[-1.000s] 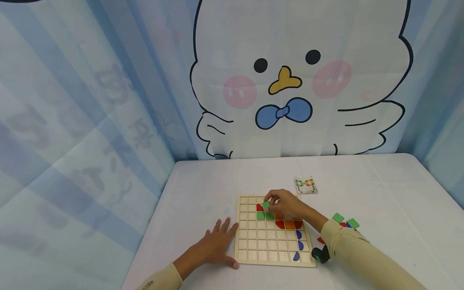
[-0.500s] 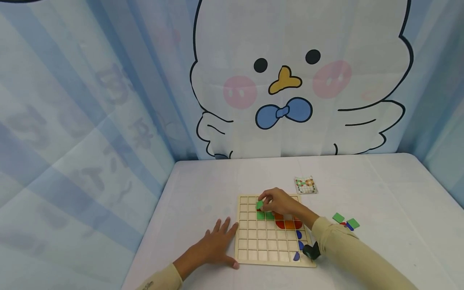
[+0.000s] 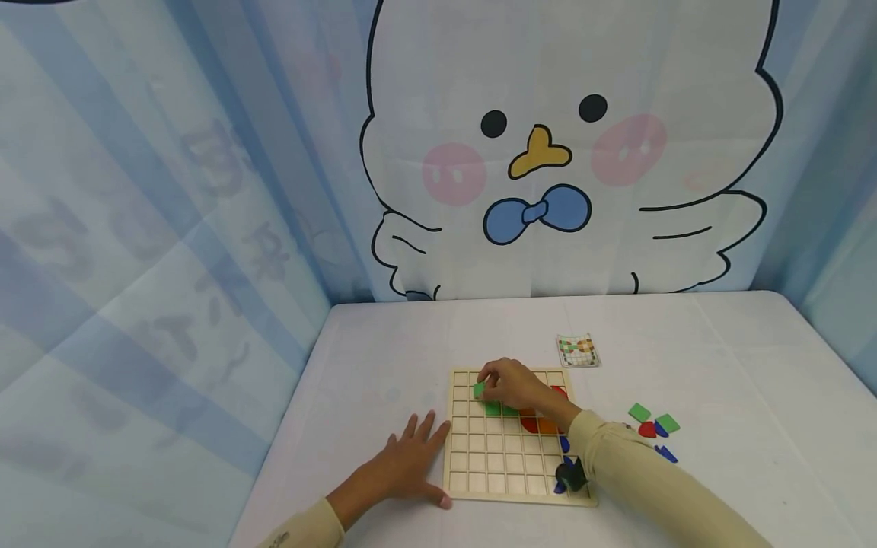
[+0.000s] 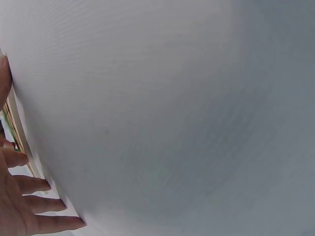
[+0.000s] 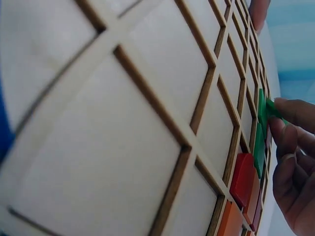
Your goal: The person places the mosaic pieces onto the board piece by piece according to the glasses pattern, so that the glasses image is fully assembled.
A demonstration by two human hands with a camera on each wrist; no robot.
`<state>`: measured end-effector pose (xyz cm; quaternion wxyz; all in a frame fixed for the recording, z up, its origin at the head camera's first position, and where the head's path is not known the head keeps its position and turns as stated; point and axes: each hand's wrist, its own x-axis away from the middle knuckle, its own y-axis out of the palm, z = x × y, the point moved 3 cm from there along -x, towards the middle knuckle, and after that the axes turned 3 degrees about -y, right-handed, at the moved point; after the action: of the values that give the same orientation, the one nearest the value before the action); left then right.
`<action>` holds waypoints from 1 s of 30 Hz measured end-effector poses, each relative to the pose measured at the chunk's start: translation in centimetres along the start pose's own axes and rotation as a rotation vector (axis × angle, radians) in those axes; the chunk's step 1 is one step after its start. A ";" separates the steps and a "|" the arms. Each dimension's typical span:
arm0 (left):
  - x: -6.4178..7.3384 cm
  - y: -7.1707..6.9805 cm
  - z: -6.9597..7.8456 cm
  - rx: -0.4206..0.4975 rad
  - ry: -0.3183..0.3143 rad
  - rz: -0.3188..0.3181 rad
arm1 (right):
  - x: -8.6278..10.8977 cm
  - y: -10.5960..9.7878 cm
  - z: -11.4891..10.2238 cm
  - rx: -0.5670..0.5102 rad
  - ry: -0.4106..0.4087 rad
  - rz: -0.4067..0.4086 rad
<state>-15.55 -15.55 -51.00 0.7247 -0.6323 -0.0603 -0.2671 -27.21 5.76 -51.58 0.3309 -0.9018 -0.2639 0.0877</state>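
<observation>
A wooden grid board point(image 3: 469, 464) lies on the white table. My right hand point(image 3: 514, 384) pinches a green square tile point(image 3: 478, 390) between thumb and fingertips over the upper left cells; the right wrist view shows this tile point(image 5: 273, 110) tilted at the grid. Just below it, green tiles point(image 3: 508, 409) sit in cells. Red tiles point(image 3: 529, 423) and orange tiles point(image 3: 548, 426) fill cells further right, partly hidden by my right arm. Blue rounded pieces point(image 3: 565, 443) lie along the board's right side. My left hand point(image 3: 407, 460) rests with spread fingers against the board's left edge.
Loose green tiles point(image 3: 640, 412), a red piece point(image 3: 647, 430) and blue pieces point(image 3: 666, 454) lie right of the board. Behind it is a small pattern card point(image 3: 578, 351). A black device point(image 3: 571, 475) under my right wrist covers part of the board. A printed curtain point(image 3: 438, 259) hangs behind the table.
My right hand has moved left across the board with the green tile, from beside the red tile to a cell further left. My left hand has stayed put.
</observation>
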 end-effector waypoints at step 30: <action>0.3 -0.2 0.0 -0.016 0.016 0.013 | -1.1 0.5 -1.9 0.258 0.070 -0.010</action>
<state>-15.41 -15.65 -50.69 0.7219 -0.6361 -0.0482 -0.2682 -27.32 3.84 -50.49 0.4534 -0.8529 -0.2434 0.0878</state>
